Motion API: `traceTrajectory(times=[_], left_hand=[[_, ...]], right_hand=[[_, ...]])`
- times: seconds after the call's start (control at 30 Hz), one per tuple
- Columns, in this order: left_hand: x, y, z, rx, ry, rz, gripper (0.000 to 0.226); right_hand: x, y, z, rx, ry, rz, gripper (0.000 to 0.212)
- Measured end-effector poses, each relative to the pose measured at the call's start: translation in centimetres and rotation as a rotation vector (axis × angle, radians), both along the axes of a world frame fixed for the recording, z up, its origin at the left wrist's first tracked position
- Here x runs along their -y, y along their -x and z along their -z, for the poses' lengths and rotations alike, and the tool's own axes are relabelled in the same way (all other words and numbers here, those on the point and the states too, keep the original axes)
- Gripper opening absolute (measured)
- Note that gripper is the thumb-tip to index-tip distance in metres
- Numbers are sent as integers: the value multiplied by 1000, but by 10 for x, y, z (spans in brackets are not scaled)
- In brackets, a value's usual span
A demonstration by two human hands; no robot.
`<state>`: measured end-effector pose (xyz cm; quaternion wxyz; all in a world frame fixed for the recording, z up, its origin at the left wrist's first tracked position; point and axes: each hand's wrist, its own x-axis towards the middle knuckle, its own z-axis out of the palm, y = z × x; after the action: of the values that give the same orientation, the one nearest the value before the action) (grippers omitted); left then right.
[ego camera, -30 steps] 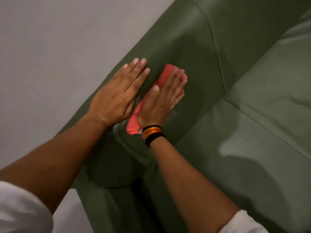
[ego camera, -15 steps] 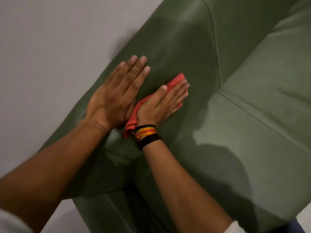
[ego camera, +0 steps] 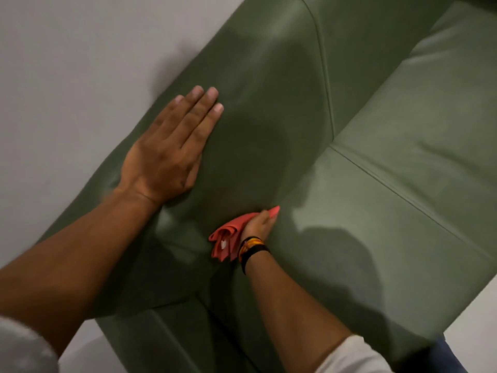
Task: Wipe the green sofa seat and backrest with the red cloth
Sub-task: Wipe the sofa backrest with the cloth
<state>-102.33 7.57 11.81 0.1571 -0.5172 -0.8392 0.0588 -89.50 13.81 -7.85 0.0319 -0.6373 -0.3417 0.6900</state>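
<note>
Head view, backrest wiping stroke at its lower limit. The left hand [ego camera: 172, 152] lies flat and open on the backrest [ego camera: 269, 103], fingers together and pointing toward 1 o'clock, gripping nothing; it appears placed there as a brace that carries the person's lean. The right hand [ego camera: 259, 223], at about 5 o'clock from the left and well apart from it, is closed around the red cloth [ego camera: 228, 236], pressing it into the crease where backrest meets seat [ego camera: 363, 224]; the fingers are mostly hidden in the fold, so how tightly they close cannot be told. Loose folds of cloth bunch out toward 8 o'clock of the hand, and one corner shows past the fingertips at 1 o'clock. Bands [ego camera: 252, 247] circle the right wrist. Open room: the seat cushion spreads bare toward 3 and 4 o'clock as far as a seam [ego camera: 403, 195] between cushions. Limits: the backrest's top edge meets the wall [ego camera: 67, 76] at 10 o'clock, and the armrest [ego camera: 166, 332] closes the sofa at 7 o'clock. The seat probably remains to be wiped.
</note>
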Motion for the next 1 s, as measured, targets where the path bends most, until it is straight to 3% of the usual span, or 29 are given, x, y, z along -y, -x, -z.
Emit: traceTrajectory(times=[0.1, 0.23, 0.33, 0.43, 0.53, 0.7, 0.77, 0.87, 1.0], left_hand=[[-1, -1, 0, 14, 9, -7, 59], [-1, -2, 0, 6, 6, -11, 57], [-3, -7, 0, -10, 21, -20, 55], [-3, -11, -3, -9, 48, -50, 55], [-5, -15, -6, -28, 100, -72, 56], [-11, -31, -7, 3, 120, -162, 58], [-21, -47, -3, 61, 26, -317, 60], [-54, -102, 22, 124, -263, -574, 57], [-108, -220, 84, 467, -564, -657, 44]], right_hand=[[-11, -22, -13, 34, 200, -114, 52], [-31, -62, -9, -116, 505, -144, 38], [-52, -103, 37, -293, 634, -119, 69], [-98, -129, -1, -446, 777, -110, 56], [-137, -149, -5, -525, 820, -176, 46], [-187, -177, -21, -673, 839, -262, 51], [-200, -190, -21, -700, 847, -259, 56], [-214, -210, -14, -619, 863, -238, 71], [-228, -236, -21, -657, 940, -335, 47]])
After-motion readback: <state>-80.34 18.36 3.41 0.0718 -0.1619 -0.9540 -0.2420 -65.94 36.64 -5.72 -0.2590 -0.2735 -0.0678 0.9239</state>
